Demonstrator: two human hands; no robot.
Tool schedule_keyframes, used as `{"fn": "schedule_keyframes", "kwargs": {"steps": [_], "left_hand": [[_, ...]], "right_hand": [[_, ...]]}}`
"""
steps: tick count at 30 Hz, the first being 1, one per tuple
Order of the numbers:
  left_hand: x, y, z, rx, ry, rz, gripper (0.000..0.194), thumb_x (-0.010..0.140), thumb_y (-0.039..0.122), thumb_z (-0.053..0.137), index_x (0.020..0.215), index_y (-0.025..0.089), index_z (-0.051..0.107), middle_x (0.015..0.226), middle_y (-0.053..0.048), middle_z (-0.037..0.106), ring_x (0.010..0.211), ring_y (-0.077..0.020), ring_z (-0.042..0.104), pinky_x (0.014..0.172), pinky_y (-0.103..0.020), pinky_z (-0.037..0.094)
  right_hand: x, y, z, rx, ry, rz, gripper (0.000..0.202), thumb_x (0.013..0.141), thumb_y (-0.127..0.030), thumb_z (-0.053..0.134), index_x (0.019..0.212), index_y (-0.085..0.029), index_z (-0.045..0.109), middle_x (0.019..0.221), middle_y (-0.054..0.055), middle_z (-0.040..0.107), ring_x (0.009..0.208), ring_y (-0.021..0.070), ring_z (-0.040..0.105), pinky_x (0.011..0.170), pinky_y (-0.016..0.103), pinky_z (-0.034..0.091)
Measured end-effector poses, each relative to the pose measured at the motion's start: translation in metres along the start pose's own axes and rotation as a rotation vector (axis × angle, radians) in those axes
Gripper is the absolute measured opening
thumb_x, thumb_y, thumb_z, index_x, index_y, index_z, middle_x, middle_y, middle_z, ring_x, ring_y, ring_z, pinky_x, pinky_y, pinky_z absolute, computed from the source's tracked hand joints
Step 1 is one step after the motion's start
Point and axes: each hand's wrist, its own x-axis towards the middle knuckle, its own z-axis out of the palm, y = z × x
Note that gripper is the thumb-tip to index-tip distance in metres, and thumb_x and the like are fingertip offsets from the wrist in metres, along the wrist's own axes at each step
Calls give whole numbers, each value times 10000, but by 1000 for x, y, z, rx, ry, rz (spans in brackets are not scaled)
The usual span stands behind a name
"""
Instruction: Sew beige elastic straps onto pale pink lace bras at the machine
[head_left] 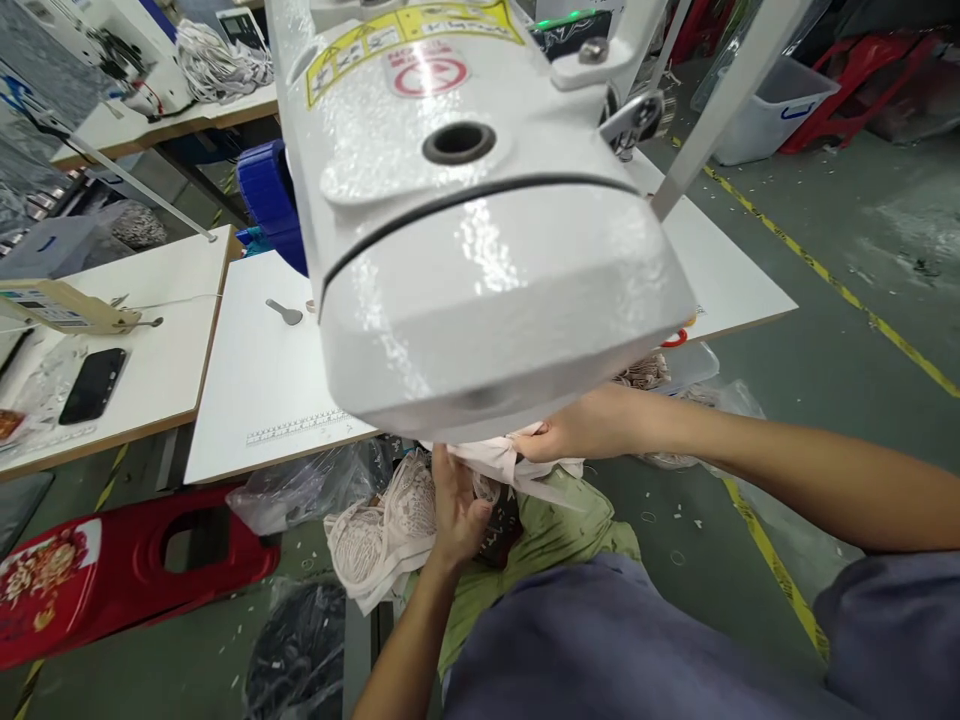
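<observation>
Pale cloth (487, 455) shows just below the machine head (495, 310), in front of you.
At your left, a phone (92, 386) lies on the side table (161, 335), apart from the work; the ruler (300, 428) runs near your tabletop's (247, 340) front edge, probably for easy reading. Lace (382, 530) hangs beside your left hand (457, 510); whether it joins the cloth, I can't tell. That hand's thumb stands off, its fingers reaching up to the cloth, perhaps to steady it; its grip can't be judged. Your right hand (577, 425) pinches the cloth farther right, seemingly to keep it spread.
</observation>
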Motion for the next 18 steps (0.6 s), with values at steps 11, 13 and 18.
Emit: {"fn": "schedule_keyframes", "kwargs": {"steps": [11, 13, 18], "left_hand": [[45, 48, -49, 757, -259, 723, 531, 860, 291, 697, 1369, 211, 568, 1152, -122, 745, 1027, -261, 726, 997, -360, 532], [47, 51, -50, 763, -284, 729, 483, 866, 271, 691, 1337, 218, 600, 1194, -114, 734, 1060, -259, 718, 1007, -355, 529], [49, 50, -50, 758, -314, 672, 452, 869, 280, 694, 1315, 247, 625, 1227, -86, 723, 1079, -252, 712, 992, -330, 542]], "right_hand": [[2, 0, 3, -111, 57, 9, 305, 738, -190, 501, 559, -199, 254, 504, -57, 234, 504, 83, 174, 535, 305, 139], [1, 0, 3, -93, 61, 2, 301, 749, -187, 502, 573, -199, 258, 526, -54, 251, 518, 86, 190, 538, 305, 144], [1, -4, 1, -83, 22, 37, 332, 781, -166, 538, 582, -201, 274, 555, -54, 273, 561, 91, 222, 557, 304, 171]]}}
